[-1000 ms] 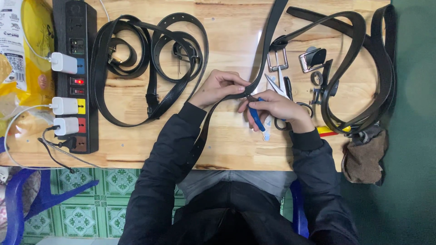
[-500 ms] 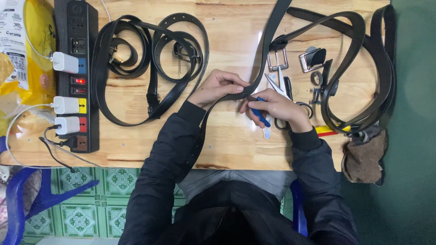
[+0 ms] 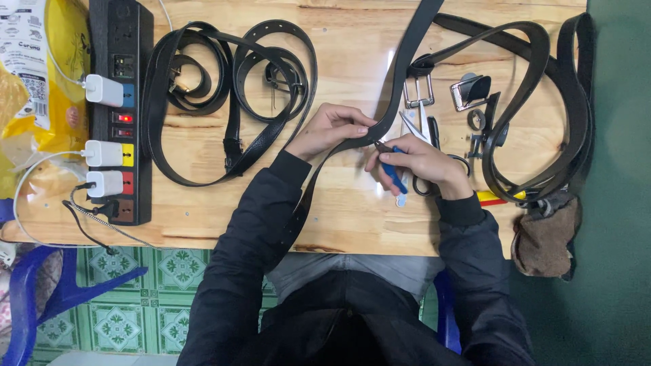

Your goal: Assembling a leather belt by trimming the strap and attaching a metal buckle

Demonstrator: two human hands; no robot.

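A light wooden table (image 3: 352, 210) stands over green patterned floor tiles (image 3: 122, 305), a blue plastic chair (image 3: 41, 298) beside its left edge; glare marks the tabletop.

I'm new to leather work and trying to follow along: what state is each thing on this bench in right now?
Left hand: pinching the long belt.
Right hand: gripping the blue-handled pliers.
Long black belt: stretched across the table, hanging off the near edge.
Blue-handled pliers: tip at the belt's edge.
Coiled belts: lying loose, untouched.
Metal buckle: lying flat, beside the belt.
Power strip: switch lit, three chargers plugged in.
Scissors: lying on the table.
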